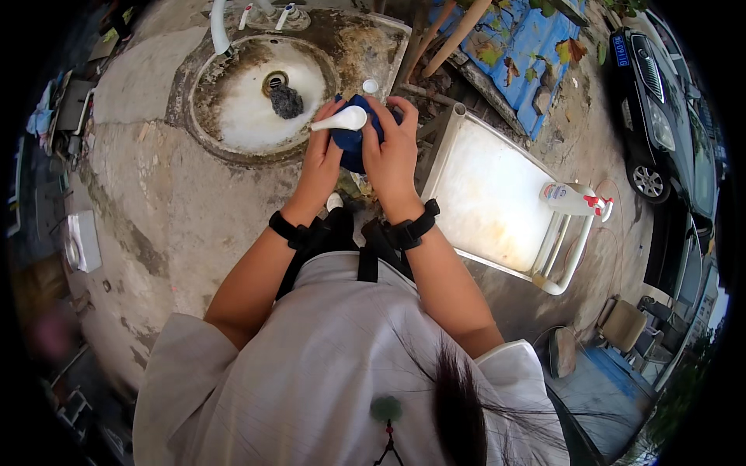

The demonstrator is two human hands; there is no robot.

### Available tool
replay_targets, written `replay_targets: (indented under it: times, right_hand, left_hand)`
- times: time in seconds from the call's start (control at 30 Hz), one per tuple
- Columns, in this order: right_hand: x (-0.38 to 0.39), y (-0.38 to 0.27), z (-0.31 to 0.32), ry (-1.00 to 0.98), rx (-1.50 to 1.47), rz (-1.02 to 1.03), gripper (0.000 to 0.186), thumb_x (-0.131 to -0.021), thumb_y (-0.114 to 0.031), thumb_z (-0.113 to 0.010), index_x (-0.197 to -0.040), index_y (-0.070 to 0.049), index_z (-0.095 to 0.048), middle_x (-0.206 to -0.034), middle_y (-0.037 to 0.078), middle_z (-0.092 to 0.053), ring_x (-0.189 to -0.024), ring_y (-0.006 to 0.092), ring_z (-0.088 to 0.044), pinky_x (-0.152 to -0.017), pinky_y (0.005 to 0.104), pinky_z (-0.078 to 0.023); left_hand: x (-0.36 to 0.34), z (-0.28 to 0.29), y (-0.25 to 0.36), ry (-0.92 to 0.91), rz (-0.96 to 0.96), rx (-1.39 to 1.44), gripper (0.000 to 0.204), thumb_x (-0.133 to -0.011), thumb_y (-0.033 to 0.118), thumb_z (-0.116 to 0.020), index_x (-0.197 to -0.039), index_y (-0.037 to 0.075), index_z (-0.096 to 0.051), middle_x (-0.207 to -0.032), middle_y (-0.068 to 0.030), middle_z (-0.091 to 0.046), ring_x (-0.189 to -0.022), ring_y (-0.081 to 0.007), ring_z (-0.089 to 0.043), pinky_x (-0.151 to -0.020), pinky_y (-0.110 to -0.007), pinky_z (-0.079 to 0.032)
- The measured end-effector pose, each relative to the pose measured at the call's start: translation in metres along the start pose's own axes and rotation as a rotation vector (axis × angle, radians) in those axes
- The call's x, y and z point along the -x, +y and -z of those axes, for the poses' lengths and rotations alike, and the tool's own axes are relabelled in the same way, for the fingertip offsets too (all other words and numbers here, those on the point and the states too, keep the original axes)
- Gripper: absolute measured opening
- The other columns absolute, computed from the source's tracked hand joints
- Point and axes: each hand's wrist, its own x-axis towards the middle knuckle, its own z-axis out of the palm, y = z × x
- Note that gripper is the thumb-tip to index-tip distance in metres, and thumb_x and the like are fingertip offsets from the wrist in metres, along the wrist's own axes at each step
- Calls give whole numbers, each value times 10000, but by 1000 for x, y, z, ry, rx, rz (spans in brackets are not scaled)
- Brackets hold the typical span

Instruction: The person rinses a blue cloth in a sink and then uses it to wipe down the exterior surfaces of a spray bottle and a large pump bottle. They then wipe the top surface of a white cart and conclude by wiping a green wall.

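My cloth [353, 160]: dark blue. My spoon [346, 119]: plain white; my wristbands [291, 231]: black. Basin [247, 110]: white, mottled with brown stains.

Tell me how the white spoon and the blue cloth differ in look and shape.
Colour: the white spoon is pale all over, while the blue cloth is dark.
Shape: the spoon has a rounded bowl and a narrower handle pointing left; the cloth is bunched, with no clear outline.
Surface: the spoon looks smooth and hard, the cloth soft and folded.
Shared: both are between the left hand and right hand.
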Motion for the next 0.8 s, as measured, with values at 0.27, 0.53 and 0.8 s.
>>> replay_targets:
  times: [0.27, 0.53, 0.8]
  right_hand:
    - [36, 7, -43, -73, -28, 133, 468, -937, -264, -443, -1339, -26, -404, -1287, 282, -377, -1185, 431, -418, -931, 439, -415]
    - [-9, 5, -29, -116, -101, 59, 354, -923, -301, -489, -1130, -43, -615, -1239, 186, -465, -886, 377, -603, -766, 408, -493]
    - [-36, 0, -40, 193, -260, 137, 186, -852, -131, -621, -986, -10, -575, -892, 129, -537, -787, 287, -550, -702, 355, -449]
  left_hand:
    - [-12, 12, -8, 218, 188, 248, 412, -1006, 302, -345, -1303, 22, -399, -1250, -142, -509, -1127, -240, -531, -947, -349, -435]
    - [-2, 23, -34, 92, -26, -79, 536, -1001, 371, -343, -1399, 18, -276, -1347, -133, -433, -1224, -222, -444, -1006, -331, -369]
    - [3, 13, -22, 259, 322, 251, 477, -999, 247, -319, -1414, 22, -250, -1299, -84, -452, -1151, -158, -466, -953, -285, -387]
